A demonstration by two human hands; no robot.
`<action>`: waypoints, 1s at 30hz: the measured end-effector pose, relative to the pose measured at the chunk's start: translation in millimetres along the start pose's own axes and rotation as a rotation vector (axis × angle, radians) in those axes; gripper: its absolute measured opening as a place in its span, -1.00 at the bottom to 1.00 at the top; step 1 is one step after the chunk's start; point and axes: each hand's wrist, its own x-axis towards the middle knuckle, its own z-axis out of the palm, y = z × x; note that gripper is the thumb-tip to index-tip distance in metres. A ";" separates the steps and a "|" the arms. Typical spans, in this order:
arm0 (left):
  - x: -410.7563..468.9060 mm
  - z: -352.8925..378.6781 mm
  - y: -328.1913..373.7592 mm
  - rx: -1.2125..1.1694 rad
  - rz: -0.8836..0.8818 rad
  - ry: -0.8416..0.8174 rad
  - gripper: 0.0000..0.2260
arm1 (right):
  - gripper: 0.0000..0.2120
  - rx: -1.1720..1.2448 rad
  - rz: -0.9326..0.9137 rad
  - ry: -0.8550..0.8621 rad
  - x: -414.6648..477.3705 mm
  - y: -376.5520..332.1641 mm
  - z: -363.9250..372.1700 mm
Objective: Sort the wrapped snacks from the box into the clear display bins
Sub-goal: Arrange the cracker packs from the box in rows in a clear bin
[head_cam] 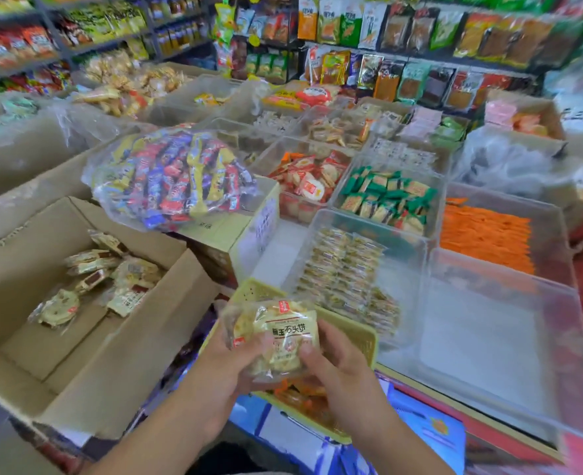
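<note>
Left hand point(228, 366) and right hand point(336, 370) both gripping one pack point(284, 337), above basket point(363, 334) | box point(118, 378) off left, more inside | empty bin point(488, 344) right of pack, right hand nearer

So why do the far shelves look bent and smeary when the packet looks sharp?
Head view: the wide-angle lens bows the shelves near the edges, and the top right corner smears, probably motion blur. The wrapped snack, held by left hand and right hand, is sharp, its print readable. Light is soft and even; the near clear bin looks hazy.
</note>
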 end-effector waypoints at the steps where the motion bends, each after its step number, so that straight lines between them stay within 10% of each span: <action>1: 0.8 5.1 -3.0 0.001 -0.003 -0.002 -0.34 | -0.68 0.018 -0.001 0.022 -3.3 1.6 -7.2; 11: 30.5 27.0 -18.6 0.169 -0.018 -0.037 -0.47 | -0.75 -0.345 0.162 0.392 -12.7 9.7 -39.9; 18: 51.9 24.1 5.0 0.674 0.289 -0.215 -0.51 | -0.58 0.419 0.362 0.418 1.0 -11.5 -22.2; 22: 67.3 20.1 9.8 0.849 0.348 -0.325 -0.48 | -0.40 0.521 0.442 0.333 9.5 -6.8 -18.6; 30: 97.9 15.1 13.3 0.792 0.232 -0.403 -0.54 | -0.71 0.283 0.553 0.345 14.0 2.9 -36.0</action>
